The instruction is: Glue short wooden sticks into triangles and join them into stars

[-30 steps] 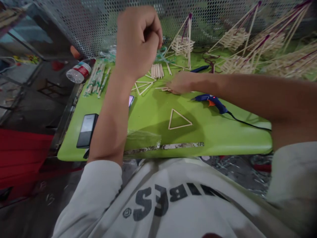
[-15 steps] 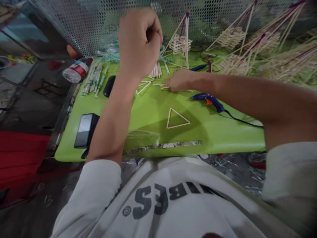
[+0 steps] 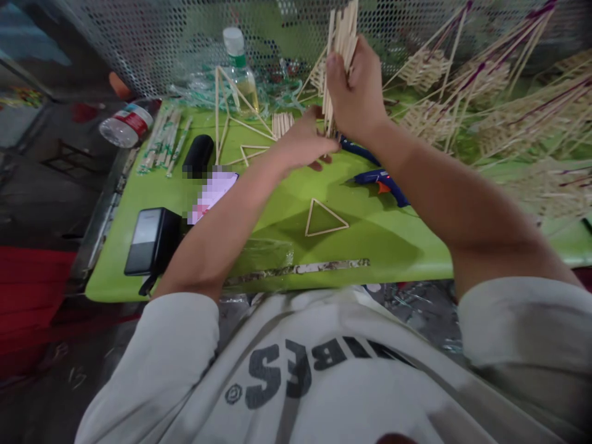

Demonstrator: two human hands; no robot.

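My right hand (image 3: pixel 358 92) is closed around a bundle of thin wooden sticks (image 3: pixel 345 31), held upright above the table. My left hand (image 3: pixel 312 139) is at the bundle's lower end with its fingers apart; whether it touches the sticks I cannot tell. Below both hands, a small triangle of sticks (image 3: pixel 326 233) lies flat on the green tabletop (image 3: pixel 277 216). A blue glue gun (image 3: pixel 370 177) with an orange trigger rests under my right forearm. Left of the hands are a tall stick frame (image 3: pixel 217 117) and a pile of short sticks (image 3: pixel 282 123).
Several stick structures with purple-tied tops (image 3: pixel 425 68) crowd the right side. Along the left are wrapped stick bundles (image 3: pixel 160 142), a black case (image 3: pixel 198 154), a phone (image 3: pixel 215 192) and a power bank (image 3: pixel 150 240). A bottle (image 3: pixel 243 80) stands by the perforated metal panel (image 3: pixel 152 43).
My left hand has come down from its raised fist and moved right, fingers now spread. The right hand has risen from the tabletop with the stick bundle. The bottle and phone are now uncovered.
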